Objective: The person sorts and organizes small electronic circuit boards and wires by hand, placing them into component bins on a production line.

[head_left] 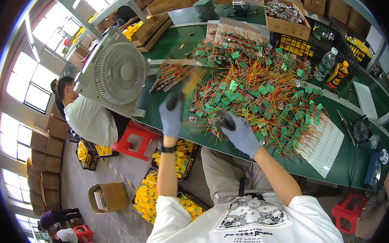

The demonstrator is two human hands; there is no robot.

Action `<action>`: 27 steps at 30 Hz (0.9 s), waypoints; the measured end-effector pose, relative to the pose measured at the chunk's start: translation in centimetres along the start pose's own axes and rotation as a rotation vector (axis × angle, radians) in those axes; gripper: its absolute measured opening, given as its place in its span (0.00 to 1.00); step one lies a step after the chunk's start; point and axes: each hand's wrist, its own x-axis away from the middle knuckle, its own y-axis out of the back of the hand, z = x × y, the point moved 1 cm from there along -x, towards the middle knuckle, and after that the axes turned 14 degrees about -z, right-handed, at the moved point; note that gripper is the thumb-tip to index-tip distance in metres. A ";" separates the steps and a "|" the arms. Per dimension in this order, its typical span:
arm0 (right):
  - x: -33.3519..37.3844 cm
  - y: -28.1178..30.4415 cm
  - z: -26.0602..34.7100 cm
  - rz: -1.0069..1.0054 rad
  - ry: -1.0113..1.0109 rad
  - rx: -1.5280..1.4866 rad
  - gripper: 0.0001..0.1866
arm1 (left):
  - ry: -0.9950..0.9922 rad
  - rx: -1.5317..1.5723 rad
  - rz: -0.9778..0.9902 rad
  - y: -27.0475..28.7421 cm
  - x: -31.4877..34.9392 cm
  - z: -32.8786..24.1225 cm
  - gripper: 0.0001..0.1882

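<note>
One green bench (348,167) carries a wide heap of small green boards with red and yellow wires (254,93), beside a white fan (118,72). Both gloved hands work at the heap's near edge: the left hand (171,116) grips a blurred yellow-handled tool (188,85), perhaps pliers; the right hand (238,132) closes on a board (222,120).

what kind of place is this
Most likely an electronics assembly workshop: a long green workbench heaped with small green circuit boards with coloured wires, stacked cardboard boxes along the wall, and crates of yellow parts on the floor.
</note>
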 end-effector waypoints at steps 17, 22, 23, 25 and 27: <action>-5.3 -13.3 -1.0 0.296 0.390 0.369 0.18 | 0.384 0.228 -0.168 0.7 7.0 8.8 0.14; -4.6 -12.7 1.3 0.123 0.145 0.551 0.22 | 0.667 0.449 -0.299 2.5 8.9 13.6 0.14; -3.6 -11.9 1.4 0.085 0.084 0.538 0.23 | 0.552 0.467 -0.337 2.8 9.9 14.7 0.15; -1.4 -11.5 -1.0 0.204 -0.017 0.395 0.23 | 0.552 0.486 -0.199 3.0 10.5 12.3 0.15; 0.0 -11.8 -3.3 0.333 -0.129 0.258 0.22 | 0.605 0.532 0.008 2.9 11.2 9.5 0.18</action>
